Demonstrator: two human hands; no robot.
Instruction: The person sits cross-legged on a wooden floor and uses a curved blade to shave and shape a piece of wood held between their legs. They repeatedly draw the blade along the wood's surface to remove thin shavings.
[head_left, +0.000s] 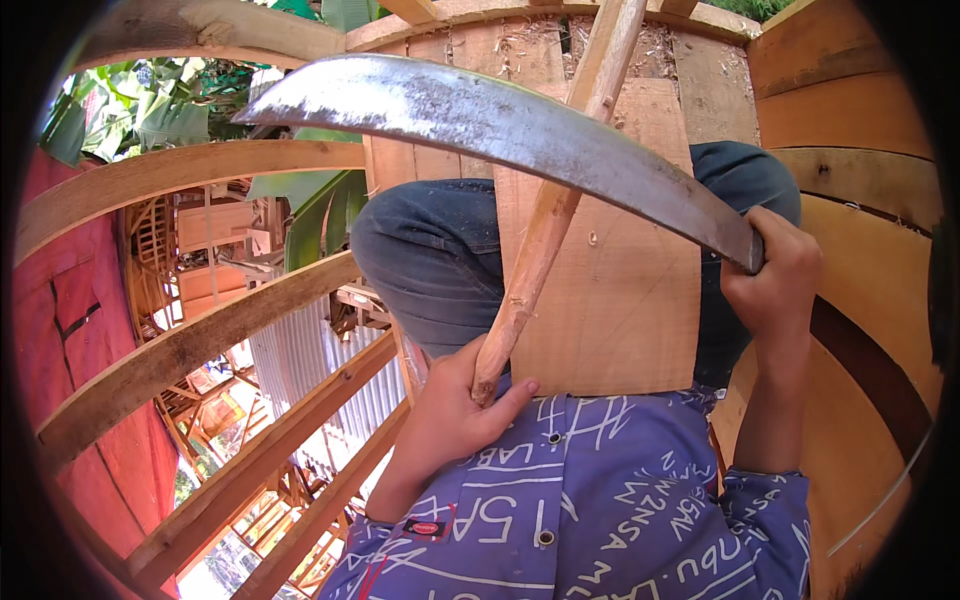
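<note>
My right hand (775, 265) grips a curved machete (480, 120) at its near right end; the handle is hidden in my fist. Its broad, worn metal blade reaches up and left, crossing over a peeled wooden stick (545, 230). Closed around the stick's near end is my left hand (465, 400), thumb along my shirt. The stick slants away to the upper right, past the far edge of the view. Beneath both lies a flat wooden board (600, 300), resting between my bent knees and against my belly. Whether the blade touches the stick I cannot tell.
Wood shavings (535, 40) lie on the plank floor (715, 90) ahead. A plank wall (850, 130) rises close on the right. Slatted rails (200, 350) run along the left, with red sheeting (90, 330), corrugated metal (300, 350) and green leaves (170, 115) beyond them.
</note>
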